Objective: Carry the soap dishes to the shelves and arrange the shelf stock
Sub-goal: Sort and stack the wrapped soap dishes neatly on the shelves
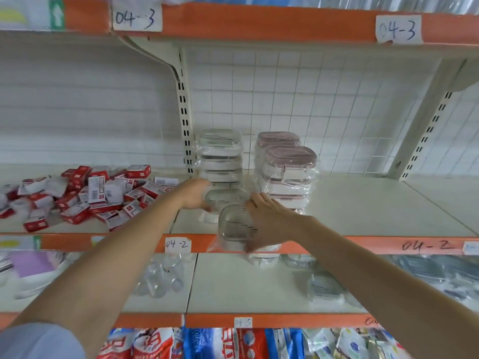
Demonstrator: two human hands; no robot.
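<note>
1. The shelf [363, 203] marked 04-2 carries the stock; two wrapped stacks stand at its back left corner, by the slotted upright [184, 120]: a grey-lidded stack [220, 156] and, just beside it, a pink-lidded stack [287, 167].
2. A heap of red and white boxes [85, 195] lies on the neighbouring shelf bay to the left; their print is too blurred to read.
3. The right hand [269, 224] holds a wrapped pack of grey soap dishes [234, 226] at the shelf's front edge, its fingers curled round the pack's right side.
4. The left hand [194, 194] holds a lower grey soap dish [224, 198] in front of the grey-lidded stack; its fingertips are hidden, so how they lie cannot be told.
5. Risk: the pack overhangs the front edge, and slippery film could let it slide off. Pushing it in could topple the tall stacks.
6. Handwritten tags read "04-3" [134, 18] above, "04-2" [177, 244] on the front rail, and a blurred "04-5" or similar below.
</note>
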